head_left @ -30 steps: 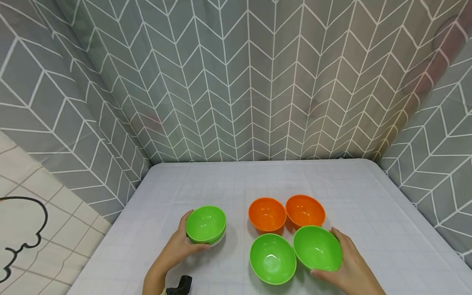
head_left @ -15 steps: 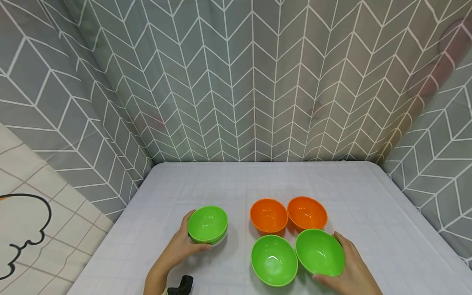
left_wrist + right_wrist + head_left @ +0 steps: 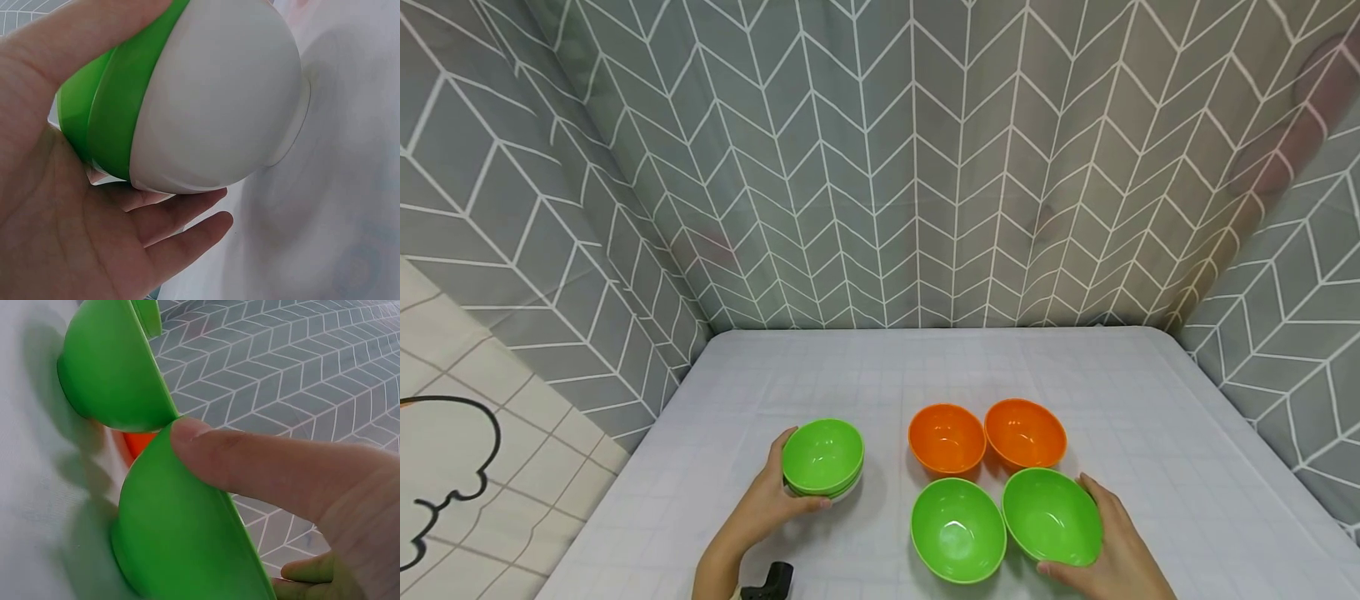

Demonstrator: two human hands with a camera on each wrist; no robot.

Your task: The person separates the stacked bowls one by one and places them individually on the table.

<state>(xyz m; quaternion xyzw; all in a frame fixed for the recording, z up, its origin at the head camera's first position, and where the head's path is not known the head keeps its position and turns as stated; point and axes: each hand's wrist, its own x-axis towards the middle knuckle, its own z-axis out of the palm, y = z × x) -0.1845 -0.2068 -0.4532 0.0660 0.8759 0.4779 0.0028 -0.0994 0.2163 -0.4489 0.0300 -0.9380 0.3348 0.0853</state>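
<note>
My left hand (image 3: 767, 498) grips a stack of bowls, thumb on the near side and fingers round the far left. The top green bowl (image 3: 823, 454) nests in another green one. Under them, the left wrist view shows a white bowl (image 3: 219, 94), its foot close to the tabletop. At the right, my right hand (image 3: 1112, 542) holds a green bowl (image 3: 1051, 518) by its rim, thumb at the near edge. That rim meets a second green bowl (image 3: 958, 531) to its left. Two orange bowls, a left one (image 3: 946, 439) and a right one (image 3: 1025, 433), stand side by side behind them.
A white cloth (image 3: 850, 367) covers the table. Grey patterned curtains (image 3: 880, 167) hang behind and at both sides. Beside my left wrist is a black device (image 3: 767, 582). Cream checked fabric (image 3: 512, 433) lies at the far left.
The green bowl in my right hand has come slightly toward me, away from the right orange bowl. My left hand keeps its hold on the stack. The head view has shifted a little.
</note>
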